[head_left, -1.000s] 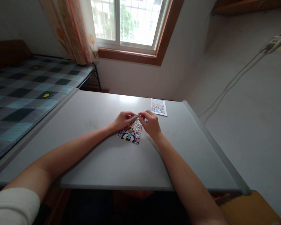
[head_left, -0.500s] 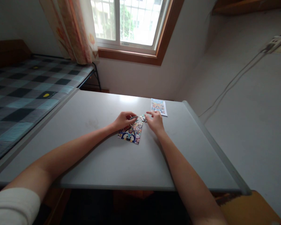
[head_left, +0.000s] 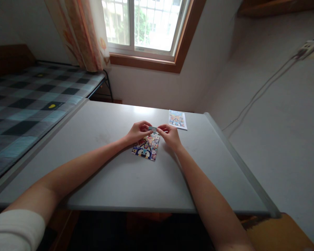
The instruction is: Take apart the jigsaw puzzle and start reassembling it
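My left hand [head_left: 139, 132] and my right hand [head_left: 170, 135] meet just above the far edge of a partly joined jigsaw puzzle [head_left: 146, 149]. Between their fingertips is a small light-coloured puzzle section [head_left: 153, 129], pinched by both hands from either side. The puzzle lies flat on the table, with a blue dog face along its near part and a crowd of small colourful figures farther up. Pale pieces show at its far right, under the held section; my fingers partly cover that area.
A printed picture card [head_left: 178, 119] lies beyond my right hand, near the back of the grey table [head_left: 115, 177]. To the left stands a bed with a checked mattress [head_left: 49, 87]. A cable [head_left: 253, 97] hangs along the right wall.
My right hand has moved slightly left and its fingers have closed on the small section. My left hand has lifted and turned that section so its face shows.
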{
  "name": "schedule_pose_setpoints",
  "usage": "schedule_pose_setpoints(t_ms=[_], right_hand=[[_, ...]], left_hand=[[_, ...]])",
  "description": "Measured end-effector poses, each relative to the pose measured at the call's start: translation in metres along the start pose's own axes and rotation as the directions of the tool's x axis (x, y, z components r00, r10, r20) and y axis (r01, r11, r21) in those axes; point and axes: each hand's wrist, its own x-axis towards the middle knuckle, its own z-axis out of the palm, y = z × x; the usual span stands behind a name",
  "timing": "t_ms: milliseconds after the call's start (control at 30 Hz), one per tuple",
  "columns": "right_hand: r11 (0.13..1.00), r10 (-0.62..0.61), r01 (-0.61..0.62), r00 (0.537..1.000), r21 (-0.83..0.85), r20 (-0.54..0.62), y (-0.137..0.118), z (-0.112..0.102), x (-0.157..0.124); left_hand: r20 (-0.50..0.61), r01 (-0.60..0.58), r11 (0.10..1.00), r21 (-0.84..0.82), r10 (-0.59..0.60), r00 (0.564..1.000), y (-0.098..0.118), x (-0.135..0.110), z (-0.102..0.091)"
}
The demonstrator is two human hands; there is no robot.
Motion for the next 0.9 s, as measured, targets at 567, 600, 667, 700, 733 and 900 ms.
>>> schedule_pose_setpoints(t_ms=[567,600,667,700,733,900], right_hand=[[0.981,-0.121,0.114,0.992,-0.156,-0.038,-0.012,0.006,-0.007],[0.984,-0.11,0.104,0.993,-0.141,-0.034,-0.013,0.006,-0.008],[0.988,-0.104,0.099,0.994,-0.122,-0.038,-0.015,0.008,-0.009],[0.989,-0.102,0.096,0.994,-0.113,-0.044,-0.016,0.008,-0.009],[0.991,-0.095,0.089,0.994,-0.104,-0.052,-0.017,0.009,-0.009],[0.999,-0.008,0.006,0.998,-0.042,-0.061,-0.014,0.01,-0.008]], left_hand=[[-0.114,-0.025,0.998,0.053,0.031,0.993,0.0,0.001,0.0],[-0.118,-0.031,0.996,0.086,0.041,0.992,0.0,0.0,0.001],[-0.13,-0.043,0.987,0.154,0.063,0.99,0.001,-0.001,0.002],[-0.135,-0.047,0.983,0.177,0.072,0.988,0.002,-0.002,0.003],[-0.141,-0.051,0.981,0.19,0.078,0.987,0.003,-0.002,0.004],[-0.15,-0.041,0.989,0.14,0.062,0.987,0.003,-0.002,0.003]])
